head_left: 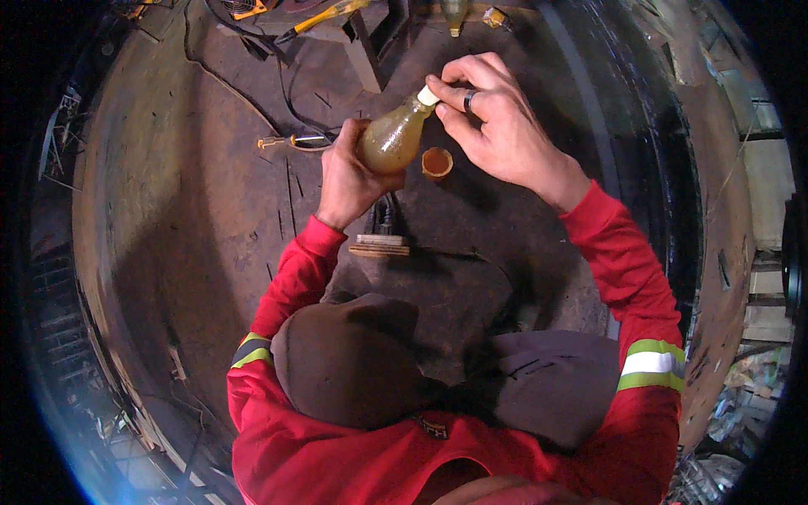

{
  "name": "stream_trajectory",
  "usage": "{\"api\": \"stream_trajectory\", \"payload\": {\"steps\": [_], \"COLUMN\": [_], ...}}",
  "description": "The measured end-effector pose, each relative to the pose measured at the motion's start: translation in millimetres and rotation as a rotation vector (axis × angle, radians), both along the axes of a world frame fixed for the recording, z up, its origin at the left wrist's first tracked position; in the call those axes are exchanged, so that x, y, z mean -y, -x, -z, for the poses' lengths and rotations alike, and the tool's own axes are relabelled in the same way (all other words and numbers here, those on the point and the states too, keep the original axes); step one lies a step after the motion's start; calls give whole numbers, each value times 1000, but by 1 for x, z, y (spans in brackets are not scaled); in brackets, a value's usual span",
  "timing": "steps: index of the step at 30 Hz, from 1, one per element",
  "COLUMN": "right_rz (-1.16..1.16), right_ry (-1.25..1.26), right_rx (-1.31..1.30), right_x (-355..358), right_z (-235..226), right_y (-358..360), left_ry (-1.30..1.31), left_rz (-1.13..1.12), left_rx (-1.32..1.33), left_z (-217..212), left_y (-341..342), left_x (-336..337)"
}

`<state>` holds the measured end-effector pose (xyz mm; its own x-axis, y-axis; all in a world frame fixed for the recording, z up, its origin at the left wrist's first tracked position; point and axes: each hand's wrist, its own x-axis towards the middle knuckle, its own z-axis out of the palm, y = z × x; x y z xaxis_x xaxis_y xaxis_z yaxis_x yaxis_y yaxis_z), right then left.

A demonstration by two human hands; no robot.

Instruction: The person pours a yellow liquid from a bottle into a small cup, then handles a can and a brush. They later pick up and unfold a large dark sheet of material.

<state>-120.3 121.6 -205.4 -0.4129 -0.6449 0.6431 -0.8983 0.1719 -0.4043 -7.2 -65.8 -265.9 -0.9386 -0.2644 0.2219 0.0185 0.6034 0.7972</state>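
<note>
While its body is wrapped by the left hand [343, 181], a tilted bottle [392, 141] is held between the two hands.
Its white cap [427, 96] is pinched by the right hand's [512, 126] fingertips; near them a small round cup [437, 163] is seen, farther off a screwdriver [291, 141] and a yellow-handled tool [326, 17].

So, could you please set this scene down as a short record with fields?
Left hand: wrapped around the bottle
Right hand: fingertips on the white cap
Bottle: rounded, yellowish, neck toward the right hand
White cap: at the bottle's neck; whether tight or loose, cannot tell
Nearby: small orange-brown cup; orange-handled tool, left of the bottle
Sleeves: red, with reflective bands
</note>
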Motion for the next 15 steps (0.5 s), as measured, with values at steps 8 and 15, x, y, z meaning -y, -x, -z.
{"api": "stream_trajectory", "payload": {"steps": [8, 15], "right_rz": [-10, -3], "right_ry": [-57, -70], "right_rx": [32, 35], "right_x": [3, 8], "right_z": [2, 1], "right_y": [-4, -3], "left_ry": [26, 7], "left_rz": [11, -4], "left_rx": [17, 27], "left_z": [-1, -2], "left_y": [-2, 0], "left_x": [6, 5]}}
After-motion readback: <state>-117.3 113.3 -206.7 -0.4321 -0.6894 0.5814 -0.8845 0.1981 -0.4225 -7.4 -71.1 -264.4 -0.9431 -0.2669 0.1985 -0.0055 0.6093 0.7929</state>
